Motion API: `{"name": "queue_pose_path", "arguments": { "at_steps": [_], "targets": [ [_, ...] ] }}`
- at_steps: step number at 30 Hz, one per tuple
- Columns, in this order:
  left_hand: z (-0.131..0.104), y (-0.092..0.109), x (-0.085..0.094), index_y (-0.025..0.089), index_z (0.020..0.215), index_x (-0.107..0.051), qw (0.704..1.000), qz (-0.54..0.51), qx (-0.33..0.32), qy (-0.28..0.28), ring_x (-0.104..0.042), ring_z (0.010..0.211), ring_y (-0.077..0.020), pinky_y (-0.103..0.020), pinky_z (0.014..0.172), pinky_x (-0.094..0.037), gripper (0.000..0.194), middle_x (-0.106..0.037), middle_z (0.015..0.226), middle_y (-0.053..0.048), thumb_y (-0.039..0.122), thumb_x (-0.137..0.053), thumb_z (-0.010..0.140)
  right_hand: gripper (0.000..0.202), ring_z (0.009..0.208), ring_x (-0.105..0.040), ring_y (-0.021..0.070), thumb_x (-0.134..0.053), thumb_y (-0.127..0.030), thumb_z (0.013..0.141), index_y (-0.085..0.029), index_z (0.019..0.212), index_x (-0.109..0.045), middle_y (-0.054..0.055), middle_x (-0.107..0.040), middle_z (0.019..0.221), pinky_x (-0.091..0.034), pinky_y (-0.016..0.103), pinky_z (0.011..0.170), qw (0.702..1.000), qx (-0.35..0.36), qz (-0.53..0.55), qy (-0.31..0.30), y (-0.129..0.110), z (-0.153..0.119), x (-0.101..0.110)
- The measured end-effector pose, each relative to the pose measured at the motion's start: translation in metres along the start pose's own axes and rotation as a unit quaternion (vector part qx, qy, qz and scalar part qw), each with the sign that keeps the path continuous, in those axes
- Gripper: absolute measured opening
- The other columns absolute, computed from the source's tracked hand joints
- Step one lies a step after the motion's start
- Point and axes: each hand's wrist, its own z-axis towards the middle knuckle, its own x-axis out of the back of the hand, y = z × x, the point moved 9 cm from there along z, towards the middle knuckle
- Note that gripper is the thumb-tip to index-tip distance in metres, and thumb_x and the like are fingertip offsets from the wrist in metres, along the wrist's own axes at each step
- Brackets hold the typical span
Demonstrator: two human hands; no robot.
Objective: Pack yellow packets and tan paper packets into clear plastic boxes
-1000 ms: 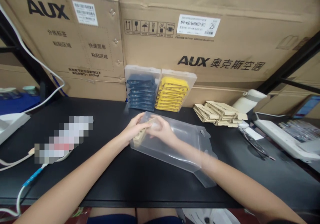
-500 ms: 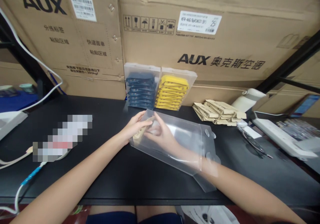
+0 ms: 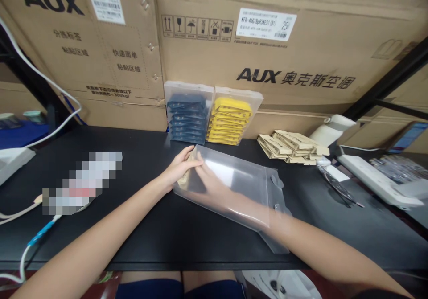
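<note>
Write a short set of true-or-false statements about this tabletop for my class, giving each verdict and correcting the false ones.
1. The right hand is inside the clear plastic box. True.
2. The blue packets stand to the right of the yellow packets. False: the blue packets are on the left, the yellow packets on the right.
3. The left hand is at the box's flapped end. False: the left hand grips the opposite end.
4. Loose tan packets lie left of the white bottle. True.
5. The cardboard behind the table is unprinted. False: the cardboard bears AUX lettering.
</note>
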Motion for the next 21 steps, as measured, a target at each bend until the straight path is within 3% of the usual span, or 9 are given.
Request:
{"name": "queue_pose_path", "arguments": {
  "at_steps": [5, 9, 12, 16, 21],
  "targets": [
    [0.004, -0.004, 0.000, 0.022, 0.130, -0.047, 1.000, 0.000, -0.004, -0.012, -0.050, 0.122, -0.0288, -0.037, 0.102, -0.039, 0.071, -0.049, 0.137, -0.011, 0.027, -0.075, 0.065, 0.065, 0.134, -0.031, 0.0290, -0.050, -0.044, 0.086, -0.010, 0.138, -0.032, 0.018, -0.039, 0.140, -0.027, 0.046, 0.110, 0.993, 0.034, -0.111, 0.014, -0.010, -0.001, -0.002],
    [0.003, -0.005, -0.001, 0.022, 0.127, -0.049, 1.000, -0.010, 0.005, -0.014, -0.053, 0.118, -0.0285, -0.037, 0.099, -0.042, 0.067, -0.051, 0.135, -0.010, 0.025, -0.075, 0.065, 0.054, 0.124, -0.043, 0.0273, -0.047, -0.040, 0.088, -0.009, 0.131, -0.041, 0.018, -0.050, 0.131, -0.035, 0.045, 0.104, 0.989, 0.027, -0.143, 0.014, -0.012, -0.002, -0.001],
    [0.002, -0.003, -0.003, 0.021, 0.124, -0.051, 1.000, -0.019, -0.002, -0.015, -0.053, 0.117, -0.0274, -0.036, 0.098, -0.043, 0.063, -0.052, 0.133, -0.010, 0.023, -0.074, 0.066, 0.047, 0.121, -0.047, 0.0271, -0.047, -0.042, 0.088, -0.011, 0.124, -0.048, 0.015, -0.056, 0.125, -0.030, 0.048, 0.106, 0.985, 0.015, -0.172, 0.006, -0.013, -0.003, 0.000],
    [0.002, -0.001, -0.004, 0.020, 0.122, -0.052, 1.000, -0.022, -0.011, -0.012, -0.053, 0.118, -0.0264, -0.034, 0.098, -0.043, 0.060, -0.053, 0.132, -0.010, 0.022, -0.074, 0.065, 0.035, 0.123, -0.044, 0.0261, -0.045, -0.041, 0.090, -0.018, 0.113, -0.057, 0.012, -0.056, 0.126, -0.021, 0.053, 0.107, 0.979, 0.027, -0.200, -0.008, -0.019, -0.005, -0.001],
    [0.000, 0.002, -0.005, 0.020, 0.121, -0.054, 1.000, -0.017, -0.012, -0.017, -0.053, 0.118, -0.0269, -0.035, 0.097, -0.043, 0.059, -0.053, 0.132, -0.010, 0.021, -0.073, 0.065, 0.034, 0.121, -0.043, 0.0286, -0.046, -0.040, 0.090, -0.016, 0.112, -0.057, 0.015, -0.050, 0.129, -0.032, 0.051, 0.100, 0.977, 0.036, -0.211, 0.000, -0.017, -0.004, -0.002]
  ]
}}
